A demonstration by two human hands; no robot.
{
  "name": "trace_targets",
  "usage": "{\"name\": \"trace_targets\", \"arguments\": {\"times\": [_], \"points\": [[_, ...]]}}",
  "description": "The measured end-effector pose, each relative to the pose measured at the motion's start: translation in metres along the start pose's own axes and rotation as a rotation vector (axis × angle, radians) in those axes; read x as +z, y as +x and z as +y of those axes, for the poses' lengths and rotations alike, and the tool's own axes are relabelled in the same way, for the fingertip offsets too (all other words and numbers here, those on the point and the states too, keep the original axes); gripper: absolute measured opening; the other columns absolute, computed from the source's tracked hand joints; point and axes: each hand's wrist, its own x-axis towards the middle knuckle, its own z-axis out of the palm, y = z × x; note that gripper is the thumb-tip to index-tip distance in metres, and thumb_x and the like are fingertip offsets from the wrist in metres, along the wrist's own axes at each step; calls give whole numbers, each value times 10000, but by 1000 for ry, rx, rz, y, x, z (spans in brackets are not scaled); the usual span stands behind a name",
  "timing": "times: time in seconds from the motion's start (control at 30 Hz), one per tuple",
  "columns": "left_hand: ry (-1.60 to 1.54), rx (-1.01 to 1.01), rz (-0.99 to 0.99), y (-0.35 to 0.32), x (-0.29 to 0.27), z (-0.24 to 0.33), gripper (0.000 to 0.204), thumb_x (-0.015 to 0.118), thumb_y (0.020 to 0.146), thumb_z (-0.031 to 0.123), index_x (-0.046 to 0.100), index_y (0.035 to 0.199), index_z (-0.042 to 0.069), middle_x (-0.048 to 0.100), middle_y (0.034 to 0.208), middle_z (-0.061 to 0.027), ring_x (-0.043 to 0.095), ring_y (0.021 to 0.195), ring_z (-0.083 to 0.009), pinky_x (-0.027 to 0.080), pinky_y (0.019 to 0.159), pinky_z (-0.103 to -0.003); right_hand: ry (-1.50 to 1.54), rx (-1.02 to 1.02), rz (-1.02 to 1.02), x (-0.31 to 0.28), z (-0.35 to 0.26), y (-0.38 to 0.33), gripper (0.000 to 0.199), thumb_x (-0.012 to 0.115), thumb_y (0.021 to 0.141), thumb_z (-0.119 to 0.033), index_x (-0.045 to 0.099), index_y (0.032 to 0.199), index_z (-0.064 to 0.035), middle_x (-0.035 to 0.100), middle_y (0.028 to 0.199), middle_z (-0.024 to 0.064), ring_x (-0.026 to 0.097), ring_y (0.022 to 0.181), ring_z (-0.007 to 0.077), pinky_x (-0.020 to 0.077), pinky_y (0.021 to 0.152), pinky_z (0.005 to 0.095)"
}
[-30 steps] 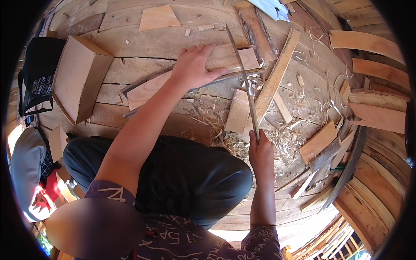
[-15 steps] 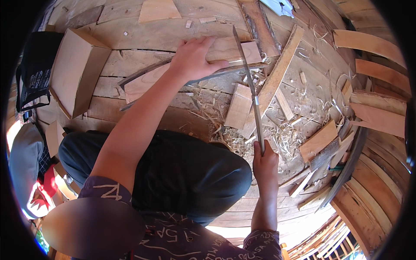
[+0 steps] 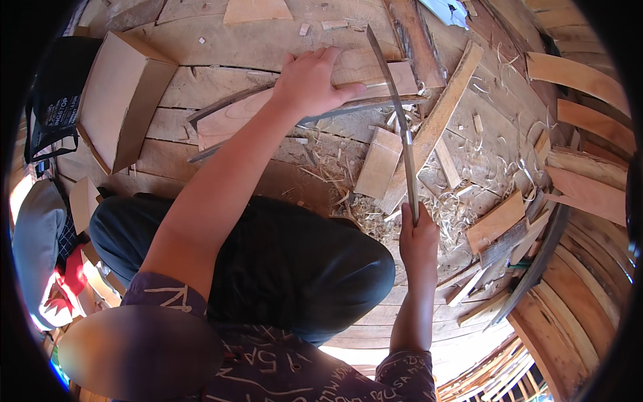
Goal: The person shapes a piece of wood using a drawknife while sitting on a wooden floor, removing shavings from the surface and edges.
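Note:
My left hand [image 3: 310,84] presses down on a pale wooden board [image 3: 368,70], its thumb stretched along the near side and its fingers over the far side. Beneath lies a longer plank [image 3: 231,124] with dark, rough edges. In my right hand [image 3: 420,244], the fingers are wrapped round the near end of a long, thin-bladed tool [image 3: 386,63]. Seen almost edge-on, its blade crosses the right part of the board; whether it touches the wood I cannot tell. A shiny band [image 3: 406,137] sits midway along it, and its exact kind is unclear.
A long wooden strip [image 3: 445,110] slants beside a short block [image 3: 379,161]. Curly shavings [image 3: 462,224] cover the floor near my knee. A cardboard box [image 3: 124,100] and a black bag [image 3: 60,94] stand left. Offcuts [image 3: 495,221] and curved slats [image 3: 576,74] line the right.
The whole view has shifted slightly, so the boards sit a little further right and higher. Both hands keep their holds, and the tool still lies across the board.

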Motion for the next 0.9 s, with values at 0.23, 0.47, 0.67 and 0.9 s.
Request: {"name": "trace_targets", "arguments": {"times": [0.23, 0.47, 0.67, 0.9], "points": [[-36, 133, 89, -1, 5, -11, 774, 671, 793, 589, 516, 1326, 49, 609, 1255, -160, 571, 1161, -309, 354, 1010, -447, -20, 36, -33, -12, 0, -23, 265, 551, 983, -232, 564, 841, -8, 550, 558, 221, 590, 540, 431, 409, 473, 477], [-23, 167, 119, -4, 7, -1, 752, 678, 783, 587, 525, 1297, 60, 631, 1148, -135, 594, 1097, -298, 380, 955, -443, 7, -105, 72, 21, -27, 58, 304, 515, 993, -278, 564, 856, -12, 576, 600, 247, 610, 614, 463, 447, 517, 521], [28, 143, 89, -9, 2, -3, 747, 694, 751, 611, 540, 1252, 79, 639, 1114, -128, 604, 1075, -289, 400, 912, -451, -30, -54, -5, 14, -32, 40, 296, 500, 996, -278, 567, 918, 0, 592, 636, 271, 613, 641, 478, 461, 539, 542], [61, -2, 48, -3, 5, 8, 827, 688, 720, 660, 545, 1249, 41, 641, 1164, -159, 610, 1086, -309, 377, 941, -478, -30, -94, 87, 33, -26, 54, 278, 504, 993, -256, 566, 933, 9, 602, 655, 278, 617, 656, 485, 469, 553, 549]]}}
